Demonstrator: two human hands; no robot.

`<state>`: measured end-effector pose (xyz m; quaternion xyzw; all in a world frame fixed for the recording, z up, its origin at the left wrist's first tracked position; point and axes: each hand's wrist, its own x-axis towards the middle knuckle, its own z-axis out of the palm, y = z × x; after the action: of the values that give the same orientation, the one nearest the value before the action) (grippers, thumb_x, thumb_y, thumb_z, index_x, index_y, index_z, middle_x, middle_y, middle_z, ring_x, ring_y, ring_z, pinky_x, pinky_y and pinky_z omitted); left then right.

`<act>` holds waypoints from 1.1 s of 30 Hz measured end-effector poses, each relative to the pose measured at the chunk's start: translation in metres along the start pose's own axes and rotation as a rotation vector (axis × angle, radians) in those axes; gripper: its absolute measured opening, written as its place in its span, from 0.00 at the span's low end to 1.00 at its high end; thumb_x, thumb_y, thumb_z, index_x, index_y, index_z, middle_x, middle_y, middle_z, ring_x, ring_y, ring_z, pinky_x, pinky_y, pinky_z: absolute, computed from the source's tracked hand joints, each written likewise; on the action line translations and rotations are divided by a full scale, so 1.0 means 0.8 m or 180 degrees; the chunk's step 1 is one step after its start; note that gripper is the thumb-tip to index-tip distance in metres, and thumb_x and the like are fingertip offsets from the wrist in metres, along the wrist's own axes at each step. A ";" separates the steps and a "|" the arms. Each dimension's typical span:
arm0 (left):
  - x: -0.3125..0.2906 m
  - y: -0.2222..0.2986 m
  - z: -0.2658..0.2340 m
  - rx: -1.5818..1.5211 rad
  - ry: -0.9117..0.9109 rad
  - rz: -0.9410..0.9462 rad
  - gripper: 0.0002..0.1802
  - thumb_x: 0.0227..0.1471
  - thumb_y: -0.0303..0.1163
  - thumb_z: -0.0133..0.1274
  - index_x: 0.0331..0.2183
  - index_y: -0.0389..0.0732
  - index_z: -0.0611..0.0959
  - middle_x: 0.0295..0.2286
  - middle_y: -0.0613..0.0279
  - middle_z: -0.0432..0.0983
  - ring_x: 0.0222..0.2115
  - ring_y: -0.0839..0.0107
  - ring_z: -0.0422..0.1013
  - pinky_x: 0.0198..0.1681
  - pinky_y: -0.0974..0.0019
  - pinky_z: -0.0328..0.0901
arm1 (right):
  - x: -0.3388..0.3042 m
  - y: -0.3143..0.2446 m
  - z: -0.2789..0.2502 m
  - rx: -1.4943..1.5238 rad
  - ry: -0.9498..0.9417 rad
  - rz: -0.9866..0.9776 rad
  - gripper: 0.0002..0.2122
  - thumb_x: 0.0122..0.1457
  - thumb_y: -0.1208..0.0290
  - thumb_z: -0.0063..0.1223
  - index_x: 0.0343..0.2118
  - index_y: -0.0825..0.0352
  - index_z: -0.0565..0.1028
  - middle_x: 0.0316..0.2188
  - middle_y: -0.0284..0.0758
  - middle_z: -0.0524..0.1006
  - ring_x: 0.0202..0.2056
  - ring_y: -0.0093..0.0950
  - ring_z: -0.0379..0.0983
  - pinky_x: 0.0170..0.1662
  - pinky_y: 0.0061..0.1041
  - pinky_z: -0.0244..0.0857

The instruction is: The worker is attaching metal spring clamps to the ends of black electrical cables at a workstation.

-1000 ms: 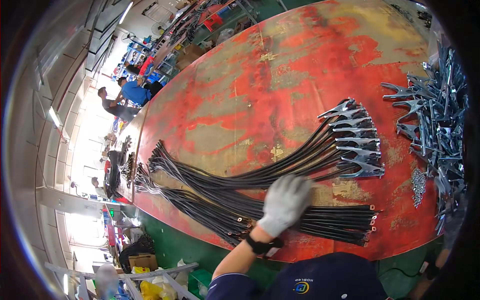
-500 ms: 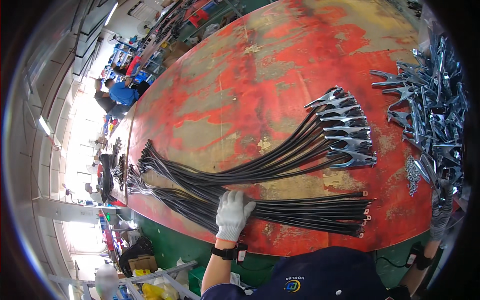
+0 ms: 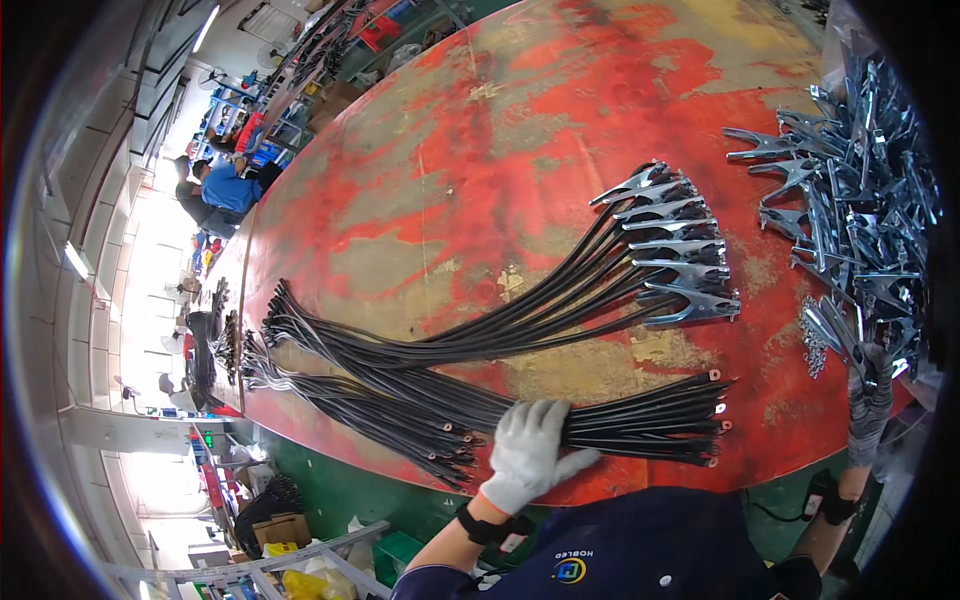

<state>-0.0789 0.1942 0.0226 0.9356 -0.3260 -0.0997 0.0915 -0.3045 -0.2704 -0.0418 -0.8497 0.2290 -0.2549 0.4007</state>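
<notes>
My left hand (image 3: 530, 455), in a white glove, lies flat across a bundle of black cables (image 3: 640, 425). Its fingers are stretched over them and the thumb points right. These cables end at the right in copper ring lugs (image 3: 714, 376). At the right table edge, my right hand (image 3: 868, 405), in a grey glove, is closed on the lower end of a silver metal clamp (image 3: 835, 332); its fingers are partly hidden. Beyond the left hand, several more black cables (image 3: 540, 312) fan out, each with a silver clamp (image 3: 690, 305) on its right end.
A large heap of silver clamps (image 3: 870, 200) covers the right side of the worn red table (image 3: 400, 200). Small metal parts (image 3: 812, 345) lie beside it. More cables (image 3: 205, 350) lie at the far left. A person in blue (image 3: 230, 187) sits at the far left.
My left hand has moved right along the bundle, and its thumb is now spread. Lugged cable ends show left of it. The right hand remains at the clamp; the whole view has shifted slightly.
</notes>
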 end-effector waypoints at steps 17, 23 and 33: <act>0.006 0.014 0.009 -0.0611 -0.0091 0.1255 0.22 0.44 0.42 0.62 0.43 0.46 0.81 0.30 0.64 0.75 0.32 0.61 0.71 0.35 0.59 0.66 | -0.015 -0.007 -0.011 -0.0080 0.0182 -0.0054 0.22 0.60 0.74 0.56 0.57 0.65 0.66 0.50 0.36 0.73 0.51 0.27 0.70 0.55 0.27 0.61; 0.010 0.005 -0.003 -0.1558 -0.0563 0.0028 0.15 0.56 0.31 0.51 0.46 0.39 0.78 0.38 0.51 0.78 0.39 0.53 0.75 0.42 0.56 0.69 | 0.000 -0.047 0.013 0.0247 0.0196 -0.0003 0.20 0.59 0.70 0.58 0.54 0.64 0.69 0.48 0.36 0.74 0.49 0.27 0.71 0.52 0.27 0.63; 0.101 0.078 0.033 0.0896 -0.0130 0.2267 0.08 0.45 0.39 0.56 0.31 0.51 0.80 0.27 0.71 0.76 0.27 0.68 0.74 0.30 0.64 0.68 | 0.013 -0.119 0.048 0.1642 0.0538 0.0768 0.20 0.54 0.65 0.64 0.47 0.64 0.72 0.39 0.32 0.76 0.34 0.24 0.75 0.37 0.24 0.71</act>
<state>-0.0603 0.0927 0.0020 0.7650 -0.6429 -0.0345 -0.0154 -0.2553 -0.2002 0.0157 -0.6622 0.2885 -0.3251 0.6104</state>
